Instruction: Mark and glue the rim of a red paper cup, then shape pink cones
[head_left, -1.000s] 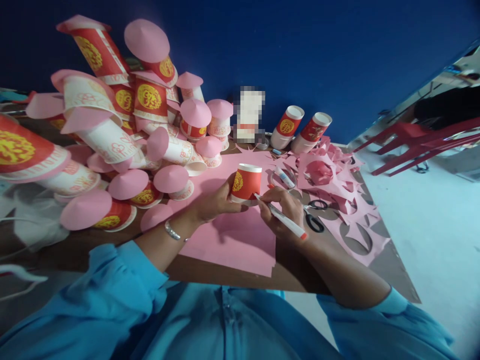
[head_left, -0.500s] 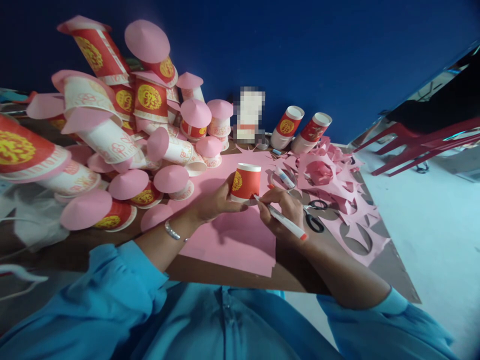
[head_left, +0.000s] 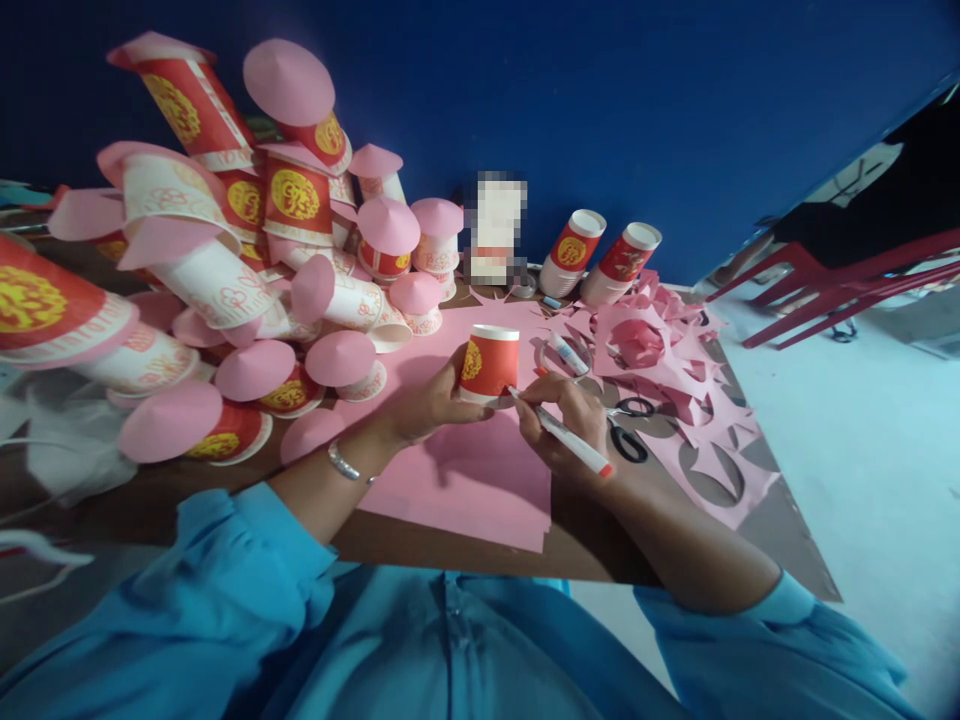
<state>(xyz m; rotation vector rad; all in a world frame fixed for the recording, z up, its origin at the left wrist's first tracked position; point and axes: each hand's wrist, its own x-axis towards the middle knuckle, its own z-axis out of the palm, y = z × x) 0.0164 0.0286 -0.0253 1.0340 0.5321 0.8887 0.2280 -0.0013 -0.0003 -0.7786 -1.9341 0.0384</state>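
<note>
Red paper cup [head_left: 491,364] stands upside down on the pink paper sheet [head_left: 465,480], left hand [head_left: 431,402] gripping its side; right hand [head_left: 561,424] holds a marker [head_left: 559,432], tip touching the cup's base.

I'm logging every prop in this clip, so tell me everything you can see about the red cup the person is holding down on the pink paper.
The red cup looks like paper: a red wall with a round gold emblem and a white band at its top end. It stands upright on the pink sheet. The left hand grips its near side. The right hand holds a white pen with an orange end, its tip at the cup's base. Whether the top is open or closed cannot be told.
</note>
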